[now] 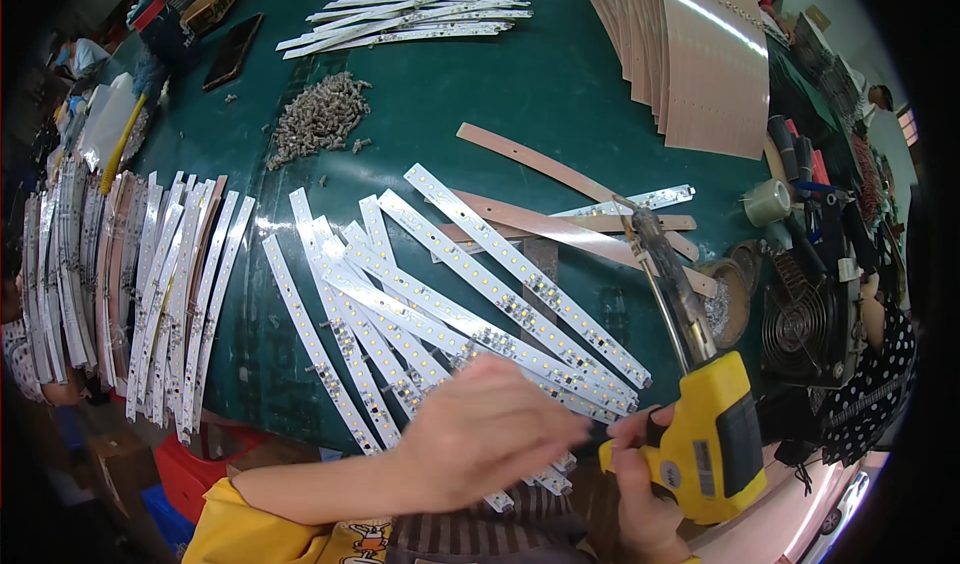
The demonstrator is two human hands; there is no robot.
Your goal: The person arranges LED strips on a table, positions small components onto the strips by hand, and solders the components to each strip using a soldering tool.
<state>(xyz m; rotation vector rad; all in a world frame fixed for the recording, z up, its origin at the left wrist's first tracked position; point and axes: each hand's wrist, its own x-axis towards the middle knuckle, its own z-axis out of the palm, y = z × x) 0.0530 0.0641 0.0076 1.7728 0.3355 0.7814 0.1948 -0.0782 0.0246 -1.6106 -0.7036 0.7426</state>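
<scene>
My right hand (640, 494) is closed round the handle of a yellow and black soldering gun (715, 439), whose long metal tip points up and away over the table. Left of it, my left hand (485, 429) is over the near ends of a fanned-out group of white LED strips (480, 254). Its fingers reach toward the right hand and are smeared by motion, so whether they hold anything cannot be made out. The strips are rigid and narrow, with rows of yellowish LEDs and small parts, and they overlap each other at the table's front edge.
More strips (180, 294) stand in a dense row at left; another bundle (410, 19) lies at the back. Small metallic parts (318, 119) form a heap. Copper-coloured boards (715, 74) are stacked far right, near a tape roll (767, 202) and a fan (803, 324). The table (440, 104) is green.
</scene>
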